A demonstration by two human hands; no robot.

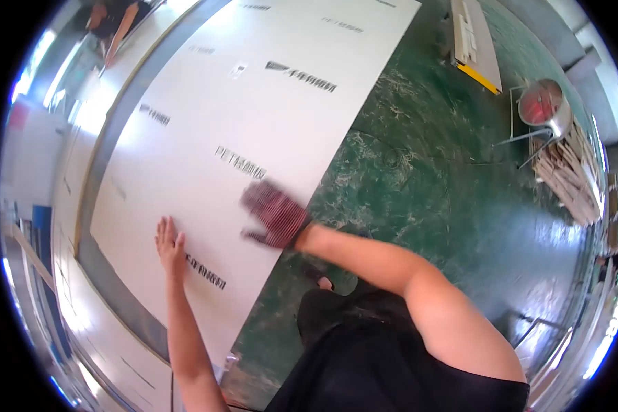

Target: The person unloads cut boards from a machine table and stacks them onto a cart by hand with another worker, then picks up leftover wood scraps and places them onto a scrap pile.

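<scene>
Our bare left grip point(169, 240) is spread wide on the white board point(323, 123); our gloved right grip point(276, 214) is open too, blurred, seemingly wiping or steadying it. The board lies on the grey counter point(127, 302).

I see a daylit workshop with a green floor point(391, 151).
Pale streaks mark it; a round red-topped stand point(541, 103) sits beside stacked wooden strips point(566, 175), and bright light glares along the left.
</scene>
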